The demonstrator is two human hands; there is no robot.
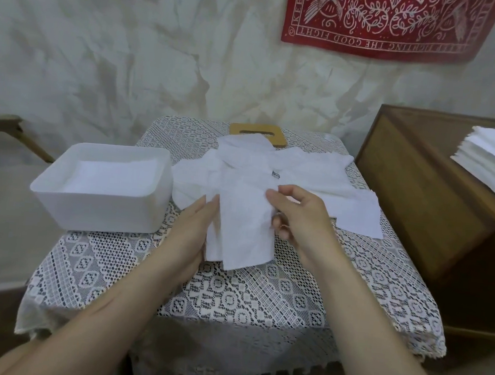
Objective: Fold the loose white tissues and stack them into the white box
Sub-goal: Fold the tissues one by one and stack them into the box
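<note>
On desk (230,299): one white box (98,204), one tissue (245,232) in hand, left grip (191,230) flat-fingered against its edge, right grip (294,218) pinching it; loose pile (316,175) behind, count unclear.

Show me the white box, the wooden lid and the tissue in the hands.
white box (98,204): head view, front wall.
wooden lid (281,138): head view, right end.
held tissue (242,231): head view, middle of the sheet.

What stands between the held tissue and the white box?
Nothing visible does. The right hand pinches the tissue, the left hand touches it; only lace tablecloth lies between it and the open white box.
</note>
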